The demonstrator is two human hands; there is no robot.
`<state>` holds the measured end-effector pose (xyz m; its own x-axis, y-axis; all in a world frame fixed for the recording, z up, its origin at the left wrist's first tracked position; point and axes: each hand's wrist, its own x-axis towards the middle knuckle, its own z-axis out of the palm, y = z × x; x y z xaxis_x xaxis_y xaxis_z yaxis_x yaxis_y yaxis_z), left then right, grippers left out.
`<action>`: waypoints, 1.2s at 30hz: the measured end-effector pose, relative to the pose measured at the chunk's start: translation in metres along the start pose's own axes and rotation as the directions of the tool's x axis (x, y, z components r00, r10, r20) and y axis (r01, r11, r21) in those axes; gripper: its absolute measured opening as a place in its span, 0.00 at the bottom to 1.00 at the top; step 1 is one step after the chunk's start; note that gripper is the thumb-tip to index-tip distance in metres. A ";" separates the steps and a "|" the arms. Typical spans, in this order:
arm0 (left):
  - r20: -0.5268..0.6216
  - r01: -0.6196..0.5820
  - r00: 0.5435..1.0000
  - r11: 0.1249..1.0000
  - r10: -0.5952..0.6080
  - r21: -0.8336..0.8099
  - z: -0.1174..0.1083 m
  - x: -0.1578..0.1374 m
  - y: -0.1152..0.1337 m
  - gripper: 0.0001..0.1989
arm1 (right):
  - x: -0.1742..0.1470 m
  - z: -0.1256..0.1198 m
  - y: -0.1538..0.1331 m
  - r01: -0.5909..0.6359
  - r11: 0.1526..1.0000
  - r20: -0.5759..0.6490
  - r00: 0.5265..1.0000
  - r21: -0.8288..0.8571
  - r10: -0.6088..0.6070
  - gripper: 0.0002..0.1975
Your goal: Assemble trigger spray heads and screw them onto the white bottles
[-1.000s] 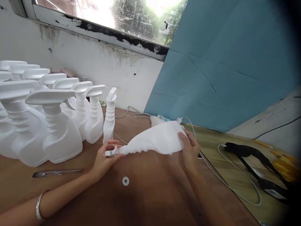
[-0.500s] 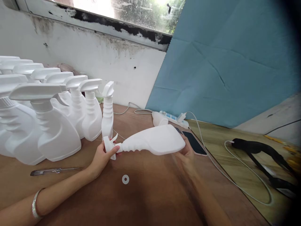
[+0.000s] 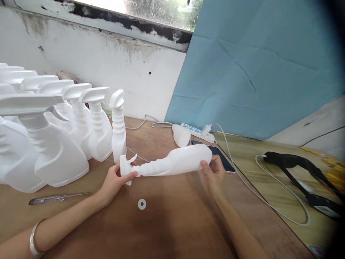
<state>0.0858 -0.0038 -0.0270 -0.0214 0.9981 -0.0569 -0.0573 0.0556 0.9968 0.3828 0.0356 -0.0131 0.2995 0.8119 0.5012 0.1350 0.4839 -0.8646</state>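
Note:
A white spray bottle (image 3: 178, 161) lies sideways in the air between my hands, its base to the right. My left hand (image 3: 116, 180) is closed around the white trigger sprayer head (image 3: 124, 169) and its collar, at the bottle's neck. With fingers and thumb, my right hand (image 3: 214, 172) grips the bottle's base end. A small white ring-shaped washer (image 3: 142, 204) rests on the brown table below the bottle. To the left of it lies a clear-handled screwdriver (image 3: 58, 198), beyond my left forearm.
Several white spray bottles (image 3: 60, 151) stand in rows at the left, one (image 3: 118, 129) just behind my left hand. Behind the held bottle are another white bottle (image 3: 181, 136), a power strip (image 3: 199, 132) and a phone (image 3: 223, 160). A white cable (image 3: 248, 192) runs along the right.
The held bottle has turned about its long axis, showing a narrower side. My right hand's fingers have shifted on the base, while my left hand keeps the sprayer head. The view has moved slightly.

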 end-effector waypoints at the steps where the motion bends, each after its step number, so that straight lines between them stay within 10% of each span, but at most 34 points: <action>1: 0.008 0.013 1.000 1.000 -0.013 0.003 0.000 -0.001 0.000 0.26 | 0.000 0.000 0.000 -0.003 1.000 -0.007 1.000 -0.026 0.003 0.14; 14: 0.073 -0.027 0.997 0.996 0.034 -0.090 0.002 -0.003 -0.002 0.21 | 0.004 -0.010 -0.005 0.072 0.997 0.007 0.997 0.016 -0.072 0.19; 23: -0.034 0.062 0.997 0.980 -0.069 -0.191 0.000 0.002 0.001 0.22 | 0.007 -0.017 -0.021 -0.005 1.000 0.382 0.924 0.026 -0.005 0.27; 36: 0.019 -0.037 0.999 0.997 0.039 -0.069 0.002 -0.004 0.002 0.21 | 0.007 -0.017 -0.005 0.024 0.992 -0.019 0.999 -0.121 -0.026 0.17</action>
<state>0.0879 -0.0074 -0.0246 -0.0044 0.9998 -0.0173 -0.1255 0.0166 0.9920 0.4007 0.0332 -0.0064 0.3140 0.7923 0.5231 0.2558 0.4600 -0.8503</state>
